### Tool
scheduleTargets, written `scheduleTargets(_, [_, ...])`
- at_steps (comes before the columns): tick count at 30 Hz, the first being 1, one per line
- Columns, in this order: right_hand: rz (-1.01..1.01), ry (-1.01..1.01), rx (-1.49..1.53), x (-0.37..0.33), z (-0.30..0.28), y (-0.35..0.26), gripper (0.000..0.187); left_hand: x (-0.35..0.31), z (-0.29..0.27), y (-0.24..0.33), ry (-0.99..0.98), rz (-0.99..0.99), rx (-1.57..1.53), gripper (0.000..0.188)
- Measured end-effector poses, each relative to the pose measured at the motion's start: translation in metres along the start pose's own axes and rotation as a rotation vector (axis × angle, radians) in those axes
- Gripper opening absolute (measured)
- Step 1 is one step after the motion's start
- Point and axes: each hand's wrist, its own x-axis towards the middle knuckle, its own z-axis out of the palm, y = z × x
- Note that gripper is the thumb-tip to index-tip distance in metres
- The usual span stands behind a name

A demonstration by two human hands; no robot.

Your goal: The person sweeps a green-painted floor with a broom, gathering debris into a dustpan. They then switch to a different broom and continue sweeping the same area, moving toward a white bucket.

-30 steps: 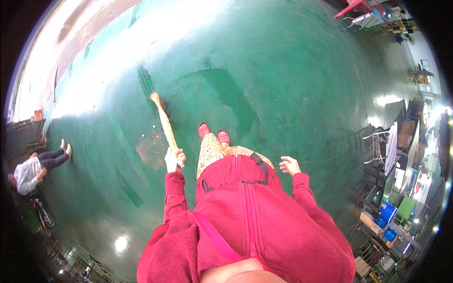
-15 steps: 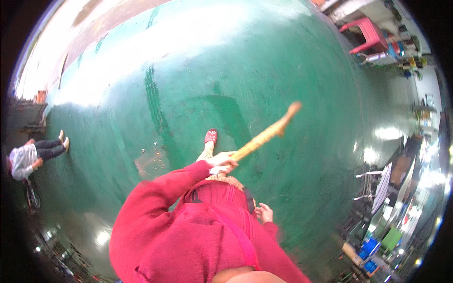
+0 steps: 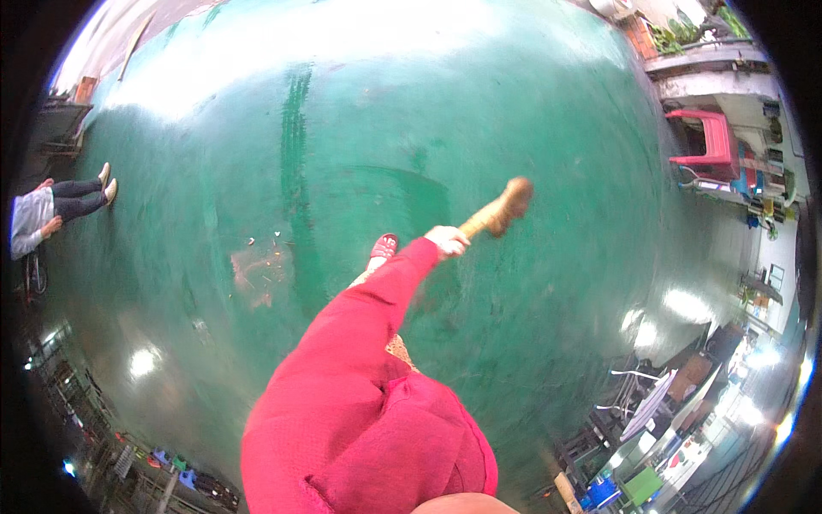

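In the head view, the left hand (image 3: 447,242) has its fingers (image 3: 459,245) curled tightly round the handle of a broom (image 3: 497,214), whose brown, flared end lies ahead and to the right of them. That end is blurred, so I cannot tell whether it touches the green floor (image 3: 548,283). The right hand is out of sight; how its fingers stand, I cannot tell. Near the holding fingers, to their left, is a red sandal (image 3: 384,246) on a foot; well to their left lies a reddish patch (image 3: 259,272) with small specks about it.

The blur suggests quick motion: with a one-handed hold, the handle could twist if those fingers slacken. A low leftward stroke might clip the sandal, and a hard one across the patch could scatter the specks.
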Motion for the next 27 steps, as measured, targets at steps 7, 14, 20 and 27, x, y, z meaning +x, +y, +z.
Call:
scheduleTargets(7, [-0.085,-0.089,0.001,0.05,-0.013,-0.077,0.032,-0.15,-0.104,0.145,0.314,0.178,-0.471,0.01])
scheduleTargets(14, [-0.337,-0.076,-0.192,0.03,0.015,-0.241,0.032,-0.277,-0.167,0.136,0.576,0.603,-0.747,0.012])
scheduleTargets(20, [-0.295,-0.147,-0.29,0.072,0.017,-0.262,0.033,-0.326,-0.111,0.144,0.814,0.868,-0.684,0.009])
scheduleTargets(27, [-0.297,-0.157,-0.515,0.146,0.004,-0.309,0.027,-0.296,-0.003,0.138,0.89,0.652,-0.354,0.019])
